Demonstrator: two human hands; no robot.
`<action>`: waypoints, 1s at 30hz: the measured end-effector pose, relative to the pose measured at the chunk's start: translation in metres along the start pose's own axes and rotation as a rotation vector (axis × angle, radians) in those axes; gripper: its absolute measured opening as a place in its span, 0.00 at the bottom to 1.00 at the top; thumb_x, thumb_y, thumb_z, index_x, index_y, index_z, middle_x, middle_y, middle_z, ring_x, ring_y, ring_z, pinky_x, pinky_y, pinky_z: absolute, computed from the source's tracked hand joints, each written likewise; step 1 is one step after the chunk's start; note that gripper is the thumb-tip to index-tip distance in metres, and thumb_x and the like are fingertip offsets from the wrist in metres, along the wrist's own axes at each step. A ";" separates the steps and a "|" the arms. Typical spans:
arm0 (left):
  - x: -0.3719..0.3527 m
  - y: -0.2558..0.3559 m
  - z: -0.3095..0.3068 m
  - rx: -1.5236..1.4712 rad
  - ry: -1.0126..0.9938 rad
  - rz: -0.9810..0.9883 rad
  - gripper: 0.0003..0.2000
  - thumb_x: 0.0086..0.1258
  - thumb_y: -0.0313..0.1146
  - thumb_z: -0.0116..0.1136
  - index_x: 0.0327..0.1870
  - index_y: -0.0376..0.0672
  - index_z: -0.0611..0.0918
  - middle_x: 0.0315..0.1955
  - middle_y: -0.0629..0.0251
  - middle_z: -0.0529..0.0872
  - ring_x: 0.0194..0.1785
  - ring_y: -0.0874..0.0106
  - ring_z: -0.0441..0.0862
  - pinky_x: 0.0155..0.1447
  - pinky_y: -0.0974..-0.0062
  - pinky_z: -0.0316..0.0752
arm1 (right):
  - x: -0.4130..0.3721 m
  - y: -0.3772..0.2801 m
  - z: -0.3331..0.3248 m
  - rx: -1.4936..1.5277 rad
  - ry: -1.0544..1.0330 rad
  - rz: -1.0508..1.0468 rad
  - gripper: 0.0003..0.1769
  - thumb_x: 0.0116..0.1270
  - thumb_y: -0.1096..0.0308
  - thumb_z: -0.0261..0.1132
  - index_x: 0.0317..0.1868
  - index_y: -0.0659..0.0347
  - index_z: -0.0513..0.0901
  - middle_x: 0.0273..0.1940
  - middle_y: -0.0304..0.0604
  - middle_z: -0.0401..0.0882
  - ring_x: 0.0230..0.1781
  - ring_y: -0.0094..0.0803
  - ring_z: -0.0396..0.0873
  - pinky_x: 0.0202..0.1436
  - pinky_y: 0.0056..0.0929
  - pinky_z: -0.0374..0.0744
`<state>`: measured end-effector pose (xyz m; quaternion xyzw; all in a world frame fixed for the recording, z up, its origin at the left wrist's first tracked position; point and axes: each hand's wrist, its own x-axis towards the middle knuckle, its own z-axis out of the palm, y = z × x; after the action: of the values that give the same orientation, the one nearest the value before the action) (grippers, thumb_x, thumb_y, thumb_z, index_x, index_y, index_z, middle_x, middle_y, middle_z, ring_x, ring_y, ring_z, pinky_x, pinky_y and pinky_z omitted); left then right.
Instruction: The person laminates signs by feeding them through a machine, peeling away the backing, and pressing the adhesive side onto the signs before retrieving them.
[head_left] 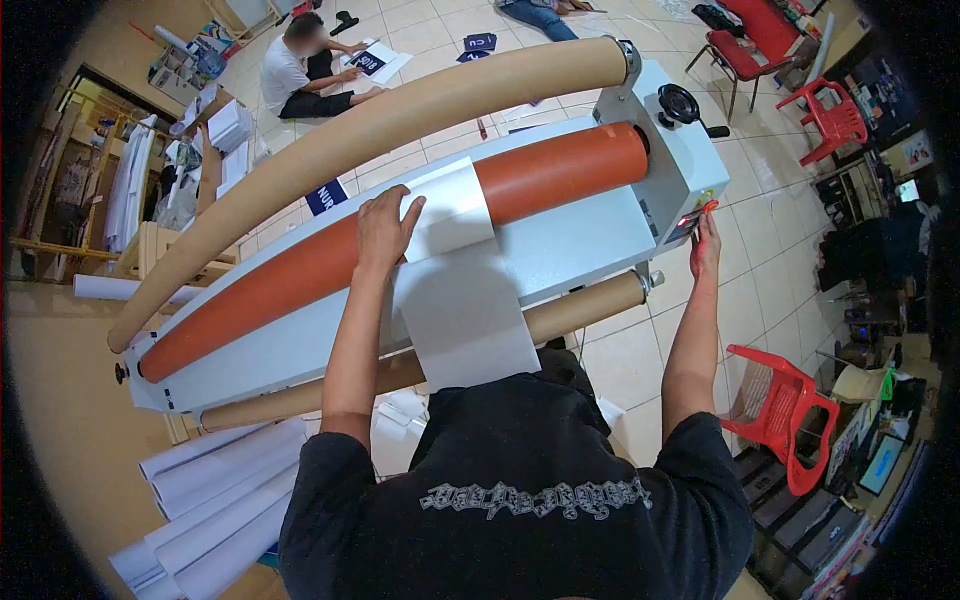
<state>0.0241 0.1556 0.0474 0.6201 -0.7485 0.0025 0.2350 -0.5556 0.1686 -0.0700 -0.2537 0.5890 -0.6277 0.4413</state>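
Observation:
My left hand [384, 230] lies over the left edge of a white sheet [448, 215] that curves over the orange roller [560, 172] of a laminating machine. Its thumb is spread away from the fingers, and nothing is gripped. The sheet's lower part hangs over the machine's pale front [590, 235] towards my body. At the machine's right end, my right hand [706, 248] reaches up beside the control panel [688, 222], fingers stretched and fingertips near a glowing red light. Whether a fingertip presses the panel is hard to tell.
A cardboard tube [430, 100] spans above the roller, another [585, 307] below. A black handwheel [679, 104] tops the right end. Rolled white sheets [225, 490] lie lower left. Red plastic chairs [785, 415] stand right. A person [290, 75] sits on the floor with printed sheets.

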 end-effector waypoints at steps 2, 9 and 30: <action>0.003 0.000 0.000 -0.056 -0.018 -0.028 0.18 0.70 0.47 0.54 0.40 0.38 0.81 0.40 0.55 0.85 0.45 0.56 0.81 0.53 0.60 0.70 | 0.003 0.004 -0.002 0.002 0.009 -0.003 0.33 0.72 0.57 0.60 0.72 0.60 0.61 0.71 0.39 0.62 0.71 0.30 0.58 0.72 0.36 0.55; 0.007 -0.003 0.010 -0.009 0.143 0.070 0.12 0.68 0.41 0.58 0.36 0.40 0.80 0.33 0.56 0.83 0.41 0.58 0.79 0.45 0.61 0.72 | 0.000 0.006 -0.001 -0.012 -0.033 -0.062 0.33 0.72 0.56 0.59 0.72 0.62 0.61 0.70 0.40 0.64 0.69 0.30 0.61 0.72 0.37 0.56; 0.055 -0.015 0.008 -0.107 -0.106 -0.059 0.16 0.71 0.41 0.53 0.36 0.33 0.77 0.38 0.46 0.83 0.43 0.48 0.80 0.49 0.56 0.73 | -0.013 0.002 0.011 0.017 -0.018 -0.154 0.33 0.73 0.59 0.58 0.70 0.69 0.61 0.71 0.47 0.62 0.72 0.32 0.58 0.74 0.30 0.53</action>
<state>0.0285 0.0993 0.0557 0.6278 -0.7402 -0.0773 0.2280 -0.5390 0.1744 -0.0675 -0.3003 0.5585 -0.6622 0.3993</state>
